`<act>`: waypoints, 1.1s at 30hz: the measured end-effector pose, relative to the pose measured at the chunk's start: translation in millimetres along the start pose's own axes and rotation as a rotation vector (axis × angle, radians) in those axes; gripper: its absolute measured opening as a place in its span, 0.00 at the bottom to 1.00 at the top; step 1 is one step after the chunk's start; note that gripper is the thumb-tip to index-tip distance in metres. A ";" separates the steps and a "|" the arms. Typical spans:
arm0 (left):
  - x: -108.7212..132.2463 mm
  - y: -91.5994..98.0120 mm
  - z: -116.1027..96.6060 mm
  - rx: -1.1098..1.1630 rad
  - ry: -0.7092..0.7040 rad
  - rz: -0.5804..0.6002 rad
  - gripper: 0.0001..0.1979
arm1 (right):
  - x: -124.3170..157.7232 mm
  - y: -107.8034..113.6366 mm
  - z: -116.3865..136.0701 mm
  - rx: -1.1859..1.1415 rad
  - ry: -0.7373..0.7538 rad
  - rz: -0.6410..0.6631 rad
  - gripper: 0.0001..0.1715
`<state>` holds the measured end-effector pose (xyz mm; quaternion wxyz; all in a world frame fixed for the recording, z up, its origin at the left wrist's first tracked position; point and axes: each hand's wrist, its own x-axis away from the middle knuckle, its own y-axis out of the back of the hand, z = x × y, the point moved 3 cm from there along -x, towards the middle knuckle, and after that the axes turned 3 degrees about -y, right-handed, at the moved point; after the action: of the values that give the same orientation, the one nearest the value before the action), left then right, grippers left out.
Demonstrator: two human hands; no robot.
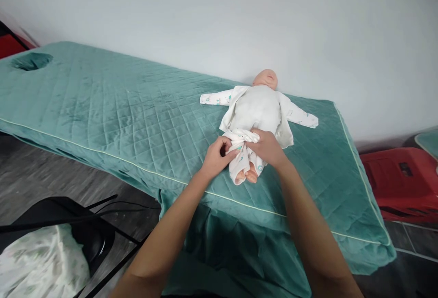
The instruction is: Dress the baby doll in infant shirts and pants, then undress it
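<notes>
A baby doll (259, 106) lies on its back on a teal quilted massage table (137, 120), head toward the white wall. It wears a white printed jacket, open over a white cloth torso, sleeves spread to both sides. White printed pants (243, 156) cover its legs, with bare feet poking out toward me. My left hand (216, 155) pinches the pants' waistband at the doll's left-side hip. My right hand (268, 146) grips the waistband on the other side, fingers curled over the fabric.
The table has a face hole (31, 61) at its far left end. A black chair (68, 229) with a printed cloth (41, 261) on it stands at the lower left. A red object (397, 184) sits on the floor at the right.
</notes>
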<state>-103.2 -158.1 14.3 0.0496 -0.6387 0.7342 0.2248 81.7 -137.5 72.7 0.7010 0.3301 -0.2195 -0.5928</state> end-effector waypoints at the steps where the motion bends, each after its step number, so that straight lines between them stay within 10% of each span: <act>1: 1.0 0.3 -1.3 -0.020 -0.005 0.012 0.13 | -0.1 -0.2 -0.1 0.000 -0.004 -0.008 0.09; 13: 8.3 3.5 -4.4 -0.128 -0.076 0.079 0.16 | 1.6 -0.6 -0.9 0.060 -0.080 -0.006 0.06; 24: -16.4 3.5 9.2 -0.985 -0.332 0.030 0.18 | 11.1 -2.8 -1.1 -0.059 0.025 0.266 0.24; 33: 20.3 10.9 6.0 -0.663 -0.005 -0.039 0.11 | 9.1 -3.1 4.8 -0.012 0.070 0.270 0.07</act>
<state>-118.6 -173.5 4.6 -0.1548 -0.6334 0.6086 0.4523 78.0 -147.6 72.9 0.7836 0.3138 -0.2339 -0.4825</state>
